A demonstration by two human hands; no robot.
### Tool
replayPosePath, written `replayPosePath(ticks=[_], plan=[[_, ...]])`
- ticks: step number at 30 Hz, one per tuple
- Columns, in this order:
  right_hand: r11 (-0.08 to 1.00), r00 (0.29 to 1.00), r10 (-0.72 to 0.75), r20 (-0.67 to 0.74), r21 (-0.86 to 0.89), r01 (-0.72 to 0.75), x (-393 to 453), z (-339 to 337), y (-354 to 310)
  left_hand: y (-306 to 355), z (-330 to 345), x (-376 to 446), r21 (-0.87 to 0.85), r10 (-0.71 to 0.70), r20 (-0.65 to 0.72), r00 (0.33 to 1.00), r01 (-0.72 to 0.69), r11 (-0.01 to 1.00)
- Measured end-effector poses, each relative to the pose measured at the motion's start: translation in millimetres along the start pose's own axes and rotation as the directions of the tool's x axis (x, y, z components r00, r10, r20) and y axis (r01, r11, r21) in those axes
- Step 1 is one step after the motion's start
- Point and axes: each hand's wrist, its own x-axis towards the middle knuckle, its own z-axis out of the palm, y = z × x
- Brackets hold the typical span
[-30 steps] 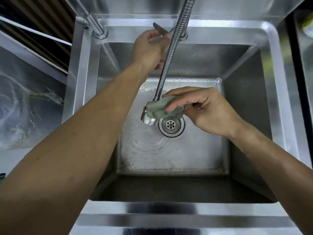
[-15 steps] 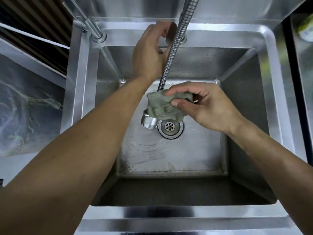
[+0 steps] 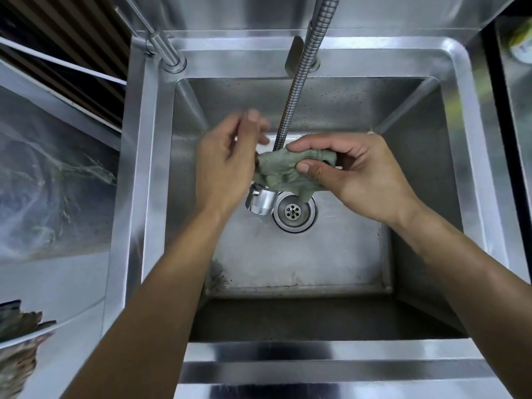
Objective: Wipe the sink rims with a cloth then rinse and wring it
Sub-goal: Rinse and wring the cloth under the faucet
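Pinching the bunched green cloth (image 3: pixel 285 171) in the right hand (image 3: pixel 357 177) over the drain (image 3: pixel 293 211), keeping drips in the basin, left hand (image 3: pixel 227 168) loose-fingered alongside, ready to wring.

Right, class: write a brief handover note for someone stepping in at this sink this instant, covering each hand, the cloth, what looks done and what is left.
Right hand: pinches the bunched green cloth over the basin, above the drain.
Left hand: beside the cloth at its left end, fingers loosely curled and blurred; whether it touches the cloth cannot be told.
Spray head on the hose hangs just under the cloth; no running water is visible.
Sink rim: whether it is already wiped cannot be told.
Left: take the cloth in both hands and wring it.
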Motion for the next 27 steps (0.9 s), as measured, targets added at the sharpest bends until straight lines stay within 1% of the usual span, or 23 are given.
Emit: replayPosePath(ticks=[3, 5, 7, 9, 11, 13, 15, 17, 18, 20, 22, 23, 25, 27], plan=[[0.992, 0.999, 0.030, 0.020, 0.121, -0.032, -6, 2, 3, 3, -15, -42, -0.074, -0.049, 0.175, 0.983, 0.063, 0.995], [0.985, 0.997, 0.060, 0.047, 0.160, -0.067, -13, 3, 7, -5, -18, -56, -0.057, -0.084, 0.302, 0.950, 0.106, 0.993], [0.975, 0.988, 0.129, 0.088, 0.169, -0.143, -20, 4, 15, -15, -18, -61, -0.031, -0.137, 0.393, 0.909, 0.162, 0.986], [0.951, 0.960, 0.235, 0.150, 0.169, -0.259, -28, 4, 27, -21, -18, -62, -0.007, -0.225, 0.464, 0.857, 0.257, 0.966], [0.923, 0.928, 0.322, 0.188, 0.156, -0.352, -37, 5, 38, -23, -19, -63, 0.027, -0.304, 0.505, 0.807, 0.338, 0.941], [0.921, 0.924, 0.340, 0.176, 0.138, -0.365, -45, 8, 46, -24, -20, -68, 0.025, -0.343, 0.541, 0.768, 0.394, 0.919], [0.931, 0.940, 0.306, 0.150, 0.160, -0.329, -53, 11, 50, -25, -23, -74, -0.001, -0.368, 0.565, 0.738, 0.446, 0.895], [0.946, 0.959, 0.245, 0.144, 0.180, -0.269, -62, 14, 50, -27, -26, -82, -0.069, -0.405, 0.577, 0.710, 0.536, 0.842], [0.963, 0.969, 0.202, 0.141, 0.150, -0.222, -66, 16, 51, -27, -26, -85, -0.114, -0.429, 0.570, 0.700, 0.585, 0.803], [0.997, 0.992, 0.076, 0.101, 0.022, -0.079, -72, 23, 52, -29, -23, -93, -0.191, -0.477, 0.542, 0.692, 0.654, 0.732], [0.995, 0.997, -0.063, 0.036, -0.073, 0.065, -75, 31, 55, -28, -17, -98, -0.238, -0.516, 0.528, 0.675, 0.700, 0.673], [0.989, 0.994, -0.112, -0.002, -0.095, 0.111, -76, 34, 58, -28, -15, -99, -0.253, -0.531, 0.532, 0.660, 0.722, 0.643], [0.981, 0.984, -0.164, -0.070, -0.115, 0.156, -76, 38, 62, -27, -18, -96, -0.246, -0.541, 0.591, 0.599, 0.772, 0.586], [0.980, 0.980, -0.173, -0.094, -0.115, 0.162, -78, 38, 68, -28, -26, -90, -0.215, -0.513, 0.699, 0.498, 0.831, 0.514]])
